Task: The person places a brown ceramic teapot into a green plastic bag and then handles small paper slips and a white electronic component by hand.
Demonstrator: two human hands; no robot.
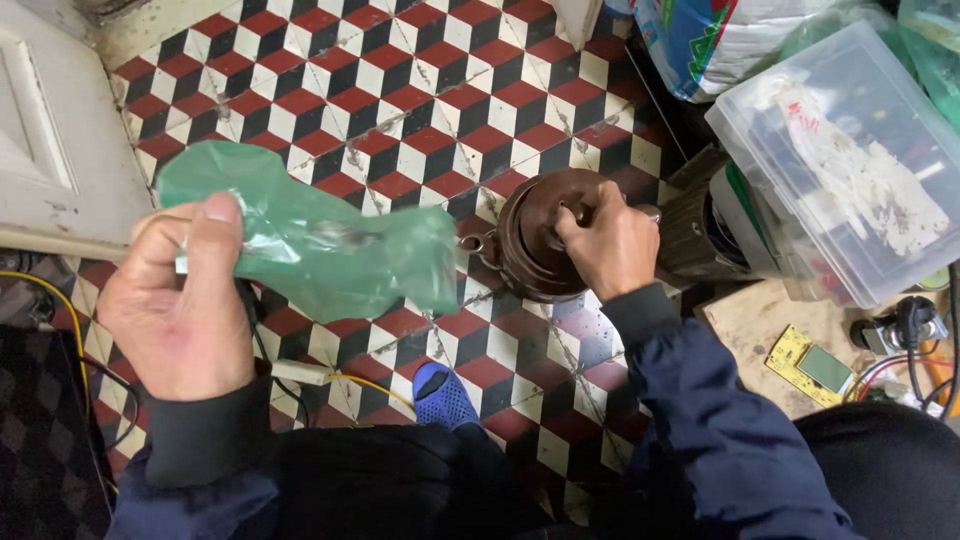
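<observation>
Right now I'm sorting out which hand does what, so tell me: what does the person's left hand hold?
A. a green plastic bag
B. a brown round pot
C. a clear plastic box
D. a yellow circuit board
A: the left hand pinches a crumpled green plastic bag above the tiled floor, while the right hand rests on top of the brown round pot.

We see soft, even indoor light with faint shadows; mild glare on the clear plastic box (840,150), and slight blur at the edges.
</observation>
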